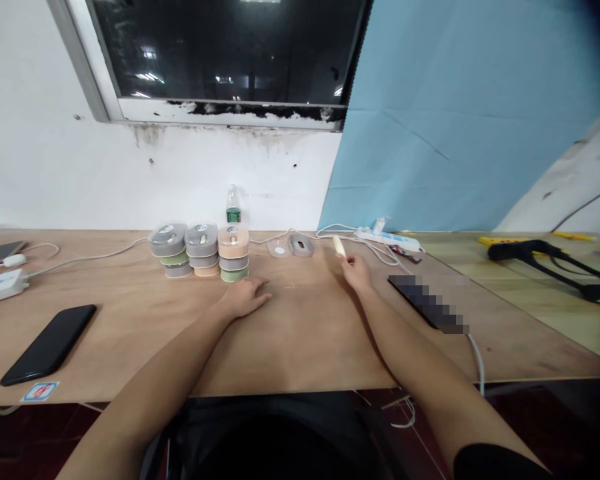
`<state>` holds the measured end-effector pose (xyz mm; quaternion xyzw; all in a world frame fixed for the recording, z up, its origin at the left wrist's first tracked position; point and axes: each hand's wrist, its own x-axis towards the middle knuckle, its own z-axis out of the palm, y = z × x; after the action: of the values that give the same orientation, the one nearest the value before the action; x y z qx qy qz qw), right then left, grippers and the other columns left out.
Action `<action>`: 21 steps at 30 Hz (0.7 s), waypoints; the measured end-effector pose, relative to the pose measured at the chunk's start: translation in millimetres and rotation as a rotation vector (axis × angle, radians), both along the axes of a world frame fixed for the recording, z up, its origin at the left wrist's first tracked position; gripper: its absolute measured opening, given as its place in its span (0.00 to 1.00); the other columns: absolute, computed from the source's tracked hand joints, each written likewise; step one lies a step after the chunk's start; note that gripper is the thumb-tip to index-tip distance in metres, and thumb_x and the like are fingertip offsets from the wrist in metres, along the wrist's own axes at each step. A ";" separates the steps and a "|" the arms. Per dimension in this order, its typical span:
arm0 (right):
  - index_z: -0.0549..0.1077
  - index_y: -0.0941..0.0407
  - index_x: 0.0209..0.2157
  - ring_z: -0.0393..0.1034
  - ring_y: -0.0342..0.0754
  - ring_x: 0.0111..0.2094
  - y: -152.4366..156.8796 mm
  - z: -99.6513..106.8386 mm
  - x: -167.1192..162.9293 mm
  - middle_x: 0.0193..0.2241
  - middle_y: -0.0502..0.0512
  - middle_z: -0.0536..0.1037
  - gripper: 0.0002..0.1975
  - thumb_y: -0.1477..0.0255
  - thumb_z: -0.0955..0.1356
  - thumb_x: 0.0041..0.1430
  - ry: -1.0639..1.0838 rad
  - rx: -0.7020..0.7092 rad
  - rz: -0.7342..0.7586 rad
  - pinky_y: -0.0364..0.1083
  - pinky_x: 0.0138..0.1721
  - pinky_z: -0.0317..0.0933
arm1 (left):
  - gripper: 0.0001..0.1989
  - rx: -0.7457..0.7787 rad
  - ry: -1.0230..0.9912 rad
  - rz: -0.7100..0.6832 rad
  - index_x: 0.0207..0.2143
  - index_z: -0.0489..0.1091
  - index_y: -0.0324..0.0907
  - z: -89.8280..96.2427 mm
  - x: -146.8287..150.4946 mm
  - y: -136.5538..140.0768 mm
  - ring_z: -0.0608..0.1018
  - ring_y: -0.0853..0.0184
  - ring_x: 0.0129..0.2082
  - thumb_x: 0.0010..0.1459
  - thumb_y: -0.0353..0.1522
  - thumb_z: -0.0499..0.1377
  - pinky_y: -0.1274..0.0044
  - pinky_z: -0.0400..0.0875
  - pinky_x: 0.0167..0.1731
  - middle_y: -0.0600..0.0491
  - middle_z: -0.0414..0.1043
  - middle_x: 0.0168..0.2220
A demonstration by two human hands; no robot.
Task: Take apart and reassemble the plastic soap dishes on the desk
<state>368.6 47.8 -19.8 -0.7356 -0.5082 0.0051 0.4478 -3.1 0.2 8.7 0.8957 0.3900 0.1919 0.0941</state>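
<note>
My right hand (357,272) grips the lower end of a small pale-yellow stick-like piece (339,246) and holds it upright near the back of the table. My left hand (244,297) lies palm down on the wood, fingers stretched and holding nothing. Just behind it stand three stacks of small rounded containers in grey, green and peach: a left stack (168,249), a middle stack (203,248) and a right stack (234,252). Between the hands, farther back, a clear lid (279,249) lies beside a grey rounded part with a dark slot (301,245).
A plastic bottle (233,205) stands by the wall. A black phone (50,344) lies at left, and a dark, partly blurred device (425,303) at right. A power strip (389,239) with white cables runs along the back right; another power strip (3,287) sits far left.
</note>
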 end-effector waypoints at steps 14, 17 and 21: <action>0.73 0.58 0.41 0.72 0.54 0.36 11.4 -9.8 3.3 0.35 0.61 0.77 0.19 0.59 0.64 0.56 0.046 0.029 0.017 0.51 0.40 0.66 | 0.21 -0.014 -0.012 -0.014 0.52 0.68 0.42 2.9 -0.4 -1.6 0.74 0.58 0.49 0.60 0.41 0.54 0.69 0.69 0.48 0.48 0.72 0.51; 0.75 0.59 0.41 0.70 0.56 0.41 12.5 -8.8 2.4 0.40 0.64 0.75 0.19 0.60 0.67 0.52 -0.195 -0.088 0.004 0.52 0.44 0.63 | 0.21 -0.007 -0.005 -0.018 0.52 0.68 0.42 1.9 -0.4 -1.1 0.74 0.59 0.49 0.59 0.41 0.54 0.68 0.69 0.48 0.48 0.72 0.51; 0.75 0.59 0.43 0.69 0.56 0.43 25.7 -10.4 -5.3 0.43 0.65 0.72 0.27 0.54 0.71 0.46 -0.295 -0.196 0.042 0.51 0.47 0.62 | 0.21 -0.006 0.000 -0.020 0.53 0.67 0.41 0.3 -0.3 -0.4 0.73 0.59 0.49 0.60 0.41 0.54 0.69 0.68 0.49 0.48 0.72 0.51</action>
<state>363.3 73.5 -30.2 -0.7578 -0.5806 -0.0444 0.2944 -3.4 -0.2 9.0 0.8993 0.3816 0.1896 0.0985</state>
